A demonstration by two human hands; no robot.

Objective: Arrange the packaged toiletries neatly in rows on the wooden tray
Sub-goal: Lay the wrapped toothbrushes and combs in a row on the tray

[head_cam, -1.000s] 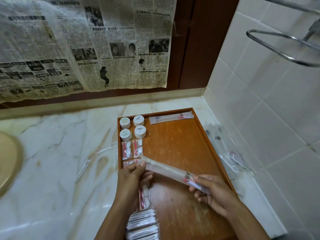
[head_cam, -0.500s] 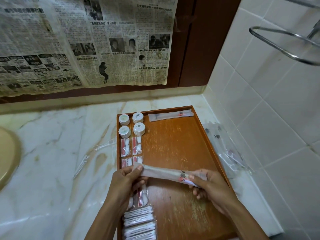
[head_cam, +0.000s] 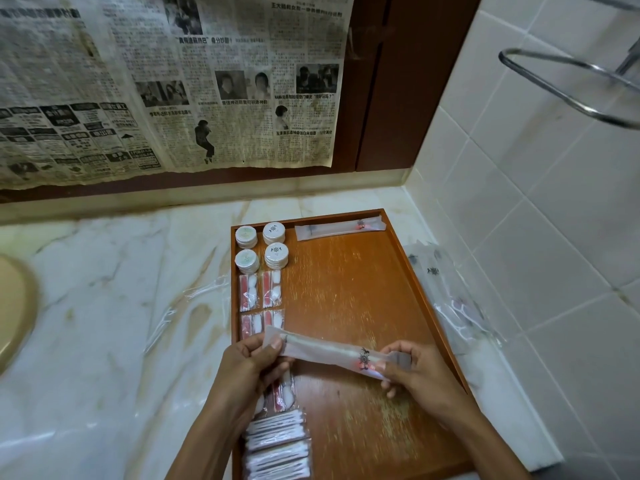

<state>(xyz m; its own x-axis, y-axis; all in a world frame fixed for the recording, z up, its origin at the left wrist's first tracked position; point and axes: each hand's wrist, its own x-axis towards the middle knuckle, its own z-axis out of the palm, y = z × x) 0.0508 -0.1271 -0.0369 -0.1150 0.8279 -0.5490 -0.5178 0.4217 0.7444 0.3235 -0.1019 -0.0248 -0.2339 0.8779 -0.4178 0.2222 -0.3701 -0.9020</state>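
Hands: left hand point(head_cam: 247, 362) and right hand point(head_cam: 412, 370) pinch the packet point(head_cam: 325, 349) by its ends.
Handling: probably light, limp, slippery; end grip suits.

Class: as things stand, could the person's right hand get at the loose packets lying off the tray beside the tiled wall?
Probably not yet. The right hand is pinching one end of a long packet shared with the left hand. Once it lets go, nothing seems to block the way to the loose packets.
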